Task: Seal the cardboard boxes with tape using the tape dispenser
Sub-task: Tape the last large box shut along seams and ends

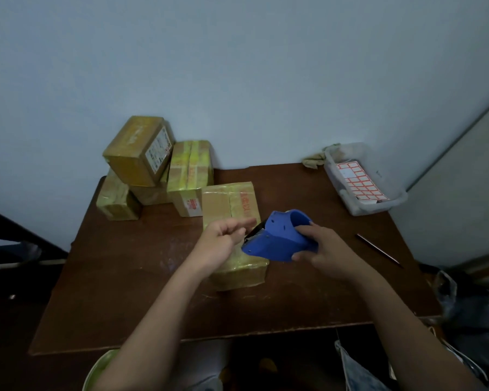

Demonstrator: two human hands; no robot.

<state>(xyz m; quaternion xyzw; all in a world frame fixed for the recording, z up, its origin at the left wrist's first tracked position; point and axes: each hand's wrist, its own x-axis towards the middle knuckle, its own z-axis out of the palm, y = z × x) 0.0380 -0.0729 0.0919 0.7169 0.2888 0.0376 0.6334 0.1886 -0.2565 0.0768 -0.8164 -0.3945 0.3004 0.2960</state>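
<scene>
Blue tape dispenser gripped in right hand above the box, blade toward left hand, fingers loosely curled, likely reaching for the tape end.

box set at bench centre | dispenser held above box, right hand to its right, left hand to its left | box stack placed behind-left by wall | tub placed back-right, label sheet laid in it | rag left of tub | pencil laid right of dispenser
</scene>
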